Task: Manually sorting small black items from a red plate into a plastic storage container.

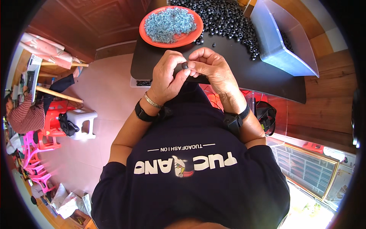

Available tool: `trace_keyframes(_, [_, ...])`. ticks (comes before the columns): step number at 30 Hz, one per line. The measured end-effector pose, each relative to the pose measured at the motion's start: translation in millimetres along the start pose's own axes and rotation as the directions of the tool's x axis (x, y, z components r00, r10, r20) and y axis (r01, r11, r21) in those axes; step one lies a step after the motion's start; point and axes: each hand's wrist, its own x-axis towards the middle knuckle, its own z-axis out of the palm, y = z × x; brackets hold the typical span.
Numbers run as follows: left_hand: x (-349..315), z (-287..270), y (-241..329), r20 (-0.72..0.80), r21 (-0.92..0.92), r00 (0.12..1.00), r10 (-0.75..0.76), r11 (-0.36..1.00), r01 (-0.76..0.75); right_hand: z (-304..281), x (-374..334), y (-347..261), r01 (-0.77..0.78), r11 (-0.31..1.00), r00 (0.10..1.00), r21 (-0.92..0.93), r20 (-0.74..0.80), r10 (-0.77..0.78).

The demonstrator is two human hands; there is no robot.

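My left hand [167, 74] pinches a small round black knob [185, 65] between thumb and forefinger, above the near edge of the black table. Close against the knob are the fingertips of my right hand [211, 68], thumb and forefinger pressed together. Anything small between them is too tiny to make out. Just beyond my hands sits an orange-red plate [142, 33] heaped with small shiny silver metal pieces [169, 24]. To its right lies a large pile of black knobs [225, 21], and a single loose knob [214, 45] rests nearer my right hand.
A translucent plastic bin [272, 47] lies tipped on the right of the black table [278, 82], with black pieces inside. Under the left table edge shows a white tray [134, 82] of black pieces. Stools [85, 118] and a person in a striped top [28, 114] are at left.
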Motion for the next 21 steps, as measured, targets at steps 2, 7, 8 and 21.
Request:
trace_keyframes(2, [-0.5,-1.9,0.2,-0.002,0.015,1.0,0.001,1.0,0.0,0.7,0.8,2.6,0.001,1.0,1.0,0.008,0.006,-0.001])
trace_keyframes(7, [1.0,-1.8,-0.1,-0.04,0.045,0.998,0.045,0.998,-0.043,3.3,0.3,1.8,-0.007,1.0,1.0,0.003,0.007,0.007])
trace_keyframes(8, [1.0,-1.6,0.3,-0.043,0.041,0.998,0.04,0.998,-0.038,4.1,0.0,1.1,-0.015,1.0,1.0,0.016,0.004,0.015])
trace_keyframes(21, [0.1,-0.1,3.6,-0.039,0.039,0.998,0.04,0.999,-0.038,8.8,-7.3,-0.9,0.175,0.984,0.984,-0.025,-0.024,-0.176])
